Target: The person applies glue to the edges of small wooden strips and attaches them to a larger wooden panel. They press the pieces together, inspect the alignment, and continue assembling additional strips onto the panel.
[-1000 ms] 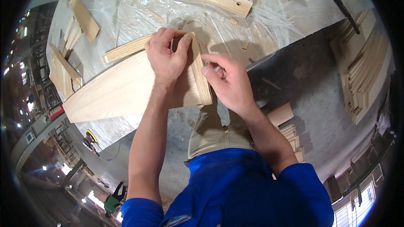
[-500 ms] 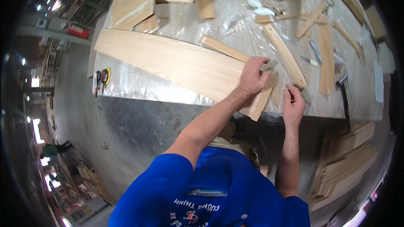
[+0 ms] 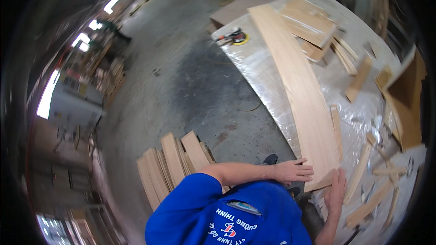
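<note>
A long pale wooden board lies along the table's near edge, with a narrow darker wood strip across its near end. My left hand rests at the board's left edge near that end, fingers stretched out over the surface. At the opposite corner, my right hand is closed around the board's edge, its fingers along the side and its thumb by the end. The undersides of both hands are hidden. Beside the board's right edge lies a slim wood strip.
An orbital sander sits at the table's far left corner. Wooden panels, loose slats and an open cardboard box occupy the table. Stacked boards stand on the floor at left. A distant person is far left.
My view has swung left, bringing the floor stack into sight. My left hand has come to the board's left edge; my right hand has moved onto its near right corner.
</note>
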Action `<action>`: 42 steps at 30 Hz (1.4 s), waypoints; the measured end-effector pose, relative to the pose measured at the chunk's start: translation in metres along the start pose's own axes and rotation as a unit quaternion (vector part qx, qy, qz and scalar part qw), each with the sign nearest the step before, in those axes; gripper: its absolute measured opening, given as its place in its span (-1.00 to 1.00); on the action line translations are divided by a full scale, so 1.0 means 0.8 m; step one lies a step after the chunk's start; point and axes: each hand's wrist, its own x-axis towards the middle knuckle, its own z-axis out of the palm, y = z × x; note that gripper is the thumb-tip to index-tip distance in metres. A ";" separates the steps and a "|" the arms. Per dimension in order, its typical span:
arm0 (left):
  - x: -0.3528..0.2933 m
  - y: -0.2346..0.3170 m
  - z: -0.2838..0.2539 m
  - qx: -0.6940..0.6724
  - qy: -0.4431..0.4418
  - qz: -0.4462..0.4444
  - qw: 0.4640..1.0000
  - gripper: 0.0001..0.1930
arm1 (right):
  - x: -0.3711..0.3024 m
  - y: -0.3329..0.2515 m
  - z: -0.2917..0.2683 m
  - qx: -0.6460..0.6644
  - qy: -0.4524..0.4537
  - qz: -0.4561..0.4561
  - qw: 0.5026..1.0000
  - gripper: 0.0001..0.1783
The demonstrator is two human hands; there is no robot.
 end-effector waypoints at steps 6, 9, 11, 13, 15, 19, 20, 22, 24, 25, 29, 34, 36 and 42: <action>0.030 0.023 0.062 0.165 0.169 -0.067 0.969 -0.36 | 0.008 0.044 0.002 0.082 -0.071 -0.077 0.991 0.07; 0.061 0.033 0.046 0.141 0.189 -0.073 0.969 -0.50 | 0.008 0.063 -0.001 0.073 -0.085 -0.091 0.990 0.14; 0.069 0.029 0.048 0.162 0.200 -0.060 0.965 -0.50 | 0.012 0.074 0.003 0.076 -0.073 -0.108 0.989 0.14; 0.074 0.026 0.049 0.190 0.215 -0.053 0.957 -0.53 | 0.014 0.080 0.006 0.084 -0.066 -0.117 0.987 0.10; 0.079 0.025 0.052 0.224 0.237 -0.053 0.944 -0.57 | 0.016 0.083 0.006 0.094 -0.065 -0.119 0.986 0.03; 0.082 0.032 0.058 0.235 0.227 -0.061 0.943 -0.54 | 0.013 0.086 0.004 0.094 -0.067 -0.128 0.985 0.03; 0.079 0.034 0.059 0.238 0.213 -0.064 0.945 -0.52 | 0.012 0.082 0.003 0.102 -0.072 -0.124 0.984 0.05; 0.077 0.038 0.058 0.241 0.204 -0.065 0.947 -0.51 | 0.009 0.083 0.000 0.114 -0.077 -0.120 0.983 0.09; 0.080 0.041 0.054 0.237 0.213 -0.056 0.946 -0.53 | 0.004 0.091 0.001 0.126 -0.075 -0.119 0.982 0.17; 0.082 0.038 0.051 0.233 0.226 -0.036 0.945 -0.54 | 0.000 0.094 -0.004 0.129 -0.079 -0.116 0.982 0.19; 0.098 0.029 -0.006 0.243 0.267 0.056 0.931 -0.59 | -0.010 0.110 -0.039 0.117 -0.057 -0.114 0.985 0.18; 0.116 0.053 -0.157 0.204 0.253 0.111 0.939 -0.68 | -0.032 0.082 -0.134 0.248 0.123 -0.090 0.957 0.10; 0.131 0.068 -0.222 0.182 0.258 0.128 0.940 -0.69 | -0.050 0.081 -0.161 0.303 0.193 -0.060 0.931 0.11; 0.164 0.085 -0.368 0.131 0.303 0.162 0.930 -0.64 | -0.055 0.043 -0.202 0.529 0.246 -0.151 0.798 0.25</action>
